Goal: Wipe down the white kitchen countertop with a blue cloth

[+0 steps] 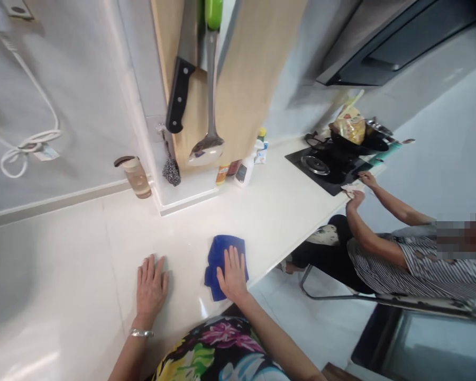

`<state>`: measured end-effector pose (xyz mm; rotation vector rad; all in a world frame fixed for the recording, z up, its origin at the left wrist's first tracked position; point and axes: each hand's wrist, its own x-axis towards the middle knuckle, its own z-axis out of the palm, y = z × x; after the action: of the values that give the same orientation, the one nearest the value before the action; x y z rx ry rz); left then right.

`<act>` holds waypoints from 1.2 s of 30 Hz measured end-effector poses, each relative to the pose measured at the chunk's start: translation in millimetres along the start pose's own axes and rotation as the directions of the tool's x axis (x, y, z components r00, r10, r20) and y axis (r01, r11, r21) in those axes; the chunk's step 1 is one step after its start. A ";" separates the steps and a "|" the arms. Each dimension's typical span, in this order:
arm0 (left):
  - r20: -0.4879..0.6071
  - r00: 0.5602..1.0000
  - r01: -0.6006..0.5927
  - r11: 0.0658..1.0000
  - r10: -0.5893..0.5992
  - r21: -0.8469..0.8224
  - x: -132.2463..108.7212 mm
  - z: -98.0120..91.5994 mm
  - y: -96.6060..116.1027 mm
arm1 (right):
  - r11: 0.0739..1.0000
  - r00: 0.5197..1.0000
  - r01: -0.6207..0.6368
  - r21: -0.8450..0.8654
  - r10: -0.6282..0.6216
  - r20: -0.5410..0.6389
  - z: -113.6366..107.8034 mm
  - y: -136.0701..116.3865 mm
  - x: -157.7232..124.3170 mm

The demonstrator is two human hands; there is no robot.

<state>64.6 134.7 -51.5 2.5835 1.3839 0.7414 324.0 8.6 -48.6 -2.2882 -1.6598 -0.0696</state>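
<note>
A folded blue cloth [222, 250] lies on the white countertop [182, 233] near its front edge. My right hand [234, 275] presses flat on the cloth with its fingers stretched out, covering the cloth's right part. To the left, my left hand [150, 286] rests palm down on the bare counter, fingers extended and holding nothing. A silver bracelet [142, 333] circles the left wrist.
A brown-lidded bottle [137, 180] stands by the wall ledge. Above hang a knife [180, 95], a metal ladle [208, 145] and a wire scrubber [171, 170]. A spray bottle [244, 172] stands further right. A seated person [400, 254] handles a pale cloth beside the black cooktop [329, 172].
</note>
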 end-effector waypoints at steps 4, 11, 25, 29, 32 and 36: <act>0.022 0.999 0.032 0.999 -0.031 -0.010 -0.6 -2.4 -1.6 | 0.995 0.997 0.083 0.056 -0.083 -0.010 -1.1 22.2 11.6; 0.033 0.999 0.020 0.999 -0.021 0.041 0.2 -5.8 1.9 | 0.999 0.998 -0.050 -0.002 0.050 -0.048 9.9 80.2 78.2; 0.090 0.995 0.022 0.992 -0.034 0.126 5.7 -11.8 5.1 | 0.991 0.992 -0.120 -0.052 0.122 0.023 42.6 109.8 252.7; 0.078 0.997 0.010 0.990 -0.022 0.141 5.9 -12.5 6.4 | 0.987 0.987 -0.155 -0.033 0.157 0.046 41.4 108.2 267.4; 0.069 0.997 0.027 0.991 -0.036 0.132 5.9 -12.6 7.4 | 0.987 0.985 -0.160 -0.016 0.161 0.060 37.4 99.2 254.9; 0.051 0.998 0.025 0.994 -0.030 0.105 6.4 -11.4 7.0 | 0.991 0.989 -0.133 0.008 0.133 0.064 28.5 67.6 204.1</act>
<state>67.4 134.5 -37.0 2.6354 1.4772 0.6084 449.8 185.3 -45.7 -2.4084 -1.5277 0.0435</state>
